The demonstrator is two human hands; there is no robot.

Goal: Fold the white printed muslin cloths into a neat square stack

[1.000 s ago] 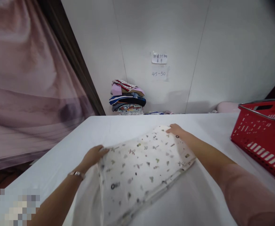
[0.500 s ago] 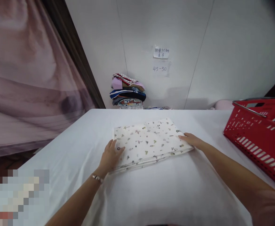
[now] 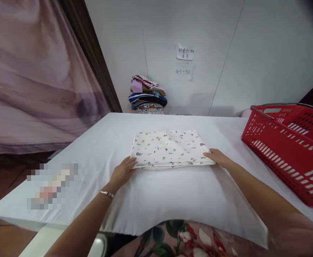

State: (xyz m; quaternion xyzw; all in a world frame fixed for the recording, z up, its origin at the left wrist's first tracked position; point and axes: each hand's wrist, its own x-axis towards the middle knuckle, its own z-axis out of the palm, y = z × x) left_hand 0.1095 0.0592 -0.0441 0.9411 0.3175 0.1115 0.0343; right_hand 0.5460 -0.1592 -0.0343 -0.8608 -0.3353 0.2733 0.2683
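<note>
- White-draped table (image 3: 169, 194): folded, patterned white cloth (image 3: 168, 147) lies mid-table.
- Left hand (image 3: 122, 171): fingers extended on cloth's near-left corner.
- Right hand (image 3: 217, 157): touches near-right corner; pinch unclear.
- Red plastic basket (image 3: 282, 142) stands right.

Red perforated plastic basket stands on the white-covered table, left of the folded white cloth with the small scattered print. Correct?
Wrong side: the head view shows the red perforated plastic basket to the right of the folded white cloth with the small scattered print. It does stand on the white-covered table.
</note>
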